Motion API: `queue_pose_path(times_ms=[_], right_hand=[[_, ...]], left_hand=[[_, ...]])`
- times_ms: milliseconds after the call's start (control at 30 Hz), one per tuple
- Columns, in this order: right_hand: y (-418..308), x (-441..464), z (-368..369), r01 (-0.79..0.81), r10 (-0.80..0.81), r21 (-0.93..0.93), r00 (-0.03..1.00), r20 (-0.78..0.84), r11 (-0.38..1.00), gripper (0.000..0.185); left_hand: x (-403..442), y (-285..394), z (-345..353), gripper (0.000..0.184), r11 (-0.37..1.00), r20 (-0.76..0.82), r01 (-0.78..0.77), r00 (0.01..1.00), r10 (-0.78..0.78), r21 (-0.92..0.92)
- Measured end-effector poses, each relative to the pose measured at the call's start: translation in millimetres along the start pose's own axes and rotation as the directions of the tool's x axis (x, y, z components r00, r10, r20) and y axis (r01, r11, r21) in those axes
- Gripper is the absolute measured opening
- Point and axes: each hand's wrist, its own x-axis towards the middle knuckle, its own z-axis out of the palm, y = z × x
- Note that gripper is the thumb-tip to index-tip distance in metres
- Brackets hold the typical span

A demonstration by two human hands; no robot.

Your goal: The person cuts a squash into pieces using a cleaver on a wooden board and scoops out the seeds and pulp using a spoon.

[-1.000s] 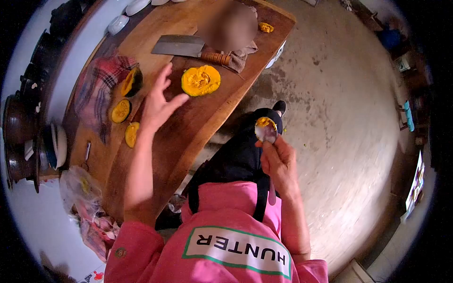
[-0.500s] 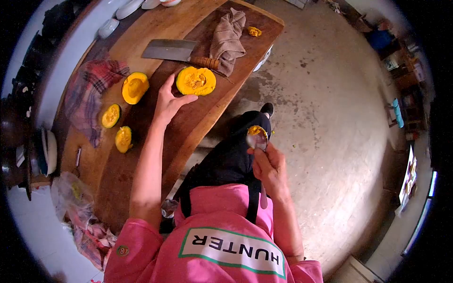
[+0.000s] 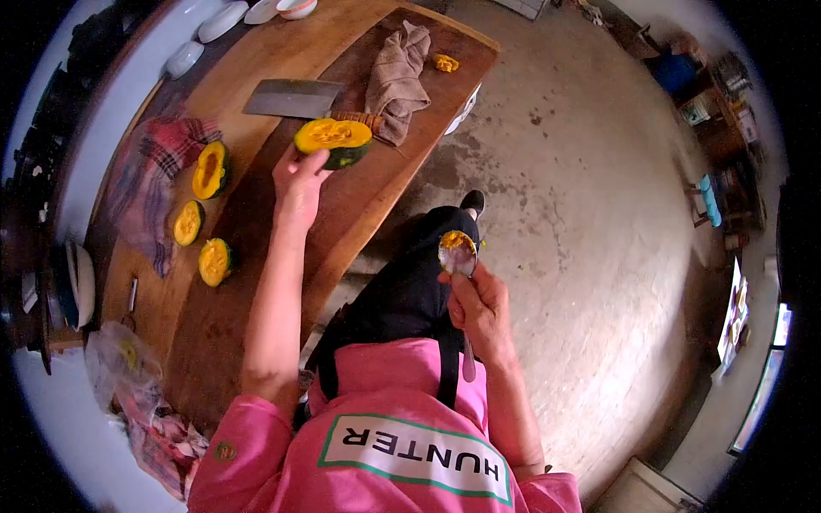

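One left hand [image 3: 299,178] clamps a green-skinned, orange-fleshed cut pumpkin [image 3: 335,142] at eleven o'clock; the right hand [image 3: 481,309] grips a silvery metal spoon [image 3: 457,256].

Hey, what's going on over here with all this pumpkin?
Someone in a pink top has a cut pumpkin in the left hand, over the wooden table. The right hand holds a metal spoon with orange bits on it, out past the table's edge. Three more cut pieces lie on the table, and a cleaver rests near a brown cloth.
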Motion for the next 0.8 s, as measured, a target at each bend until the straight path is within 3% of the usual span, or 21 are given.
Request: queue_pose_path(times_ms=[100, 133, 233, 267, 367, 467, 533, 633, 800], right_hand=[[-7, 5, 1, -0.009, 0.009, -0.026, 1.000, 0.007, 1.000, 0.020], [-8, 7, 3, -0.007, 0.008, -0.042, 1.000, 0.012, 0.999, 0.020], [-15, 8, 15, 0.032, -0.032, -0.024, 0.999, 0.040, 0.999, 0.018], [-18, 8, 18, 0.042, -0.041, -0.014, 0.998, 0.054, 0.999, 0.017], [-25, 7, 25, 0.100, -0.098, -0.020, 0.992, 0.083, 0.995, 0.016], [-35, 5, 31, 0.152, -0.149, -0.030, 0.986, 0.074, 0.988, 0.018], [-36, 5, 33, 0.241, -0.234, -0.102, 0.969, 0.081, 0.965, 0.018], [-44, -1, 36, 0.332, -0.319, -0.226, 0.943, 0.091, 0.916, 0.012], [-61, -10, 41, 0.429, -0.423, -0.405, 0.900, 0.110, 0.807, 0.016]], left_hand=[[-26, 14, 22, 0.062, 0.864, 0.068, 0.047, 0.998, -0.014, -0.501], [-32, 15, 25, 0.073, 0.864, 0.053, 0.065, 0.998, -0.044, -0.500], [-55, 26, 37, 0.075, 0.786, 0.076, 0.112, 0.994, -0.083, -0.608], [-60, 28, 42, 0.080, 0.813, 0.033, 0.105, 0.994, -0.105, -0.573], [-75, 39, 53, 0.085, 0.848, 0.097, 0.142, 0.989, -0.107, -0.510], [-84, 47, 75, 0.092, 0.928, 0.034, 0.016, 0.999, -0.003, -0.373], [-90, 54, 85, 0.092, 0.954, 0.080, -0.050, 0.994, 0.077, -0.297], [-100, 59, 92, 0.085, 0.975, 0.160, -0.035, 0.984, 0.072, -0.219], [-108, 58, 103, 0.086, 0.983, 0.066, -0.155, 0.985, 0.162, -0.093]])
